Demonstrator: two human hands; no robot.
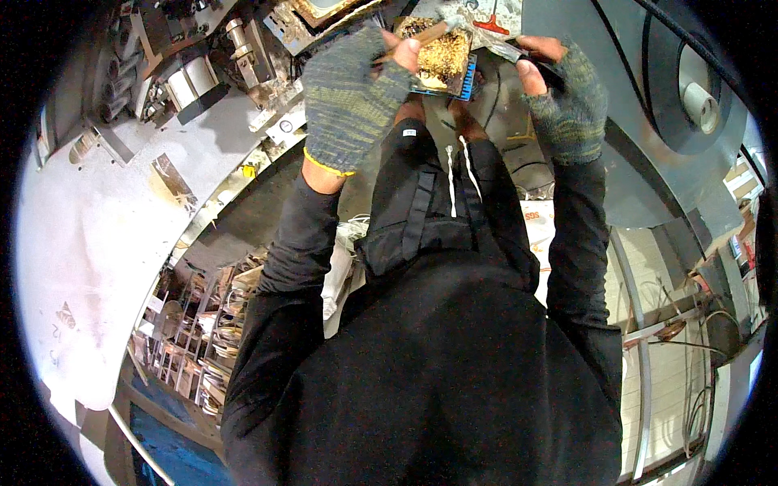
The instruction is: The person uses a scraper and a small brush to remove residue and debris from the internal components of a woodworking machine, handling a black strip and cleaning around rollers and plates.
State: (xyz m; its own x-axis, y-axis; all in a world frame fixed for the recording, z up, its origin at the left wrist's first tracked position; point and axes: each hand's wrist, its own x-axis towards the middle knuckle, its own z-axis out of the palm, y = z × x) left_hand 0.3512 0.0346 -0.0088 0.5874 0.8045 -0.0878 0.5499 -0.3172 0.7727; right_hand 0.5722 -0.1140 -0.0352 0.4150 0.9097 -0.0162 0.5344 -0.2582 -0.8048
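My left hand [356, 97], in a grey-green knitted glove with bare fingertips, is closed in a pinch at the top of the view. From its fingers a brown, wood-coloured stick [431, 33] slants up to the right; its far end is blurred. Just beyond lies a yellow block speckled with dark brown [444, 63], with a blue ridged edge [468, 77] beside it. My right hand [571, 101], gloved the same way, closes round a dark object [545, 71], mostly hidden by the fingers. A red T-shaped handle [491, 26] lies between the hands.
A grey machine body with a round white knob [699, 108] curves along the right. On the left are a pale worktop [89, 243] and metal machine parts [190, 85]. Below that worktop stands a rack of stacked pieces [207, 324]. My legs [405, 178] are under the hands.
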